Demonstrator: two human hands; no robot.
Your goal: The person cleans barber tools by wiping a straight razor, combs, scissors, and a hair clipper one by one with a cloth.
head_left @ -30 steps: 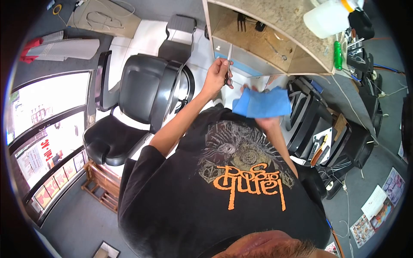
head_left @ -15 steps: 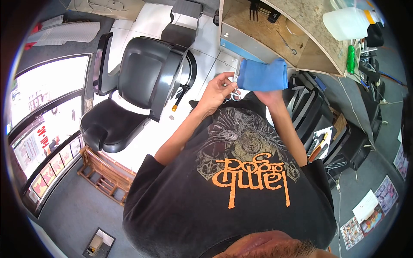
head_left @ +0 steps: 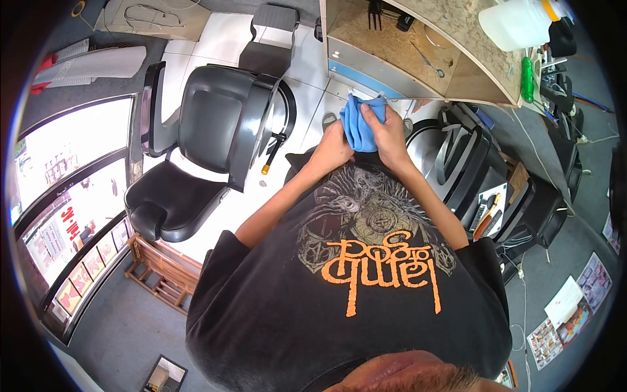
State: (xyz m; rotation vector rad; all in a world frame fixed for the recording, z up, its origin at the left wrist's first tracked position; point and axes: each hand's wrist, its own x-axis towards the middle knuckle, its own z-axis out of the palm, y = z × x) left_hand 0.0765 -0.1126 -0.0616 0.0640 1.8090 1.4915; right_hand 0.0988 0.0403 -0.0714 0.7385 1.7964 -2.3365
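My left hand [head_left: 332, 149] is closed at the lower left of a bunched blue cloth [head_left: 358, 127]. In the previous frame this hand had scissors by their finger rings; now the scissors are almost wholly hidden by the cloth and fingers. My right hand [head_left: 392, 138] grips the cloth from the right, its thumb pressed on top of the folds. Both hands are close together in front of the black shirt [head_left: 385, 281], with the cloth between them.
A black salon chair [head_left: 212, 124] stands at the left. Ahead on the right, a cabinet [head_left: 477, 72] holds another pair of scissors [head_left: 428, 60] and a black comb [head_left: 374, 16]; a white bottle [head_left: 516, 25] and green-handled tool [head_left: 526, 78] are on top. Black chairs line the right.
My left hand first brought the scissors to the cloth in my right hand. The cloth, spread flat before, is now bunched around them, and my right hand has shifted from beneath it to its right side.
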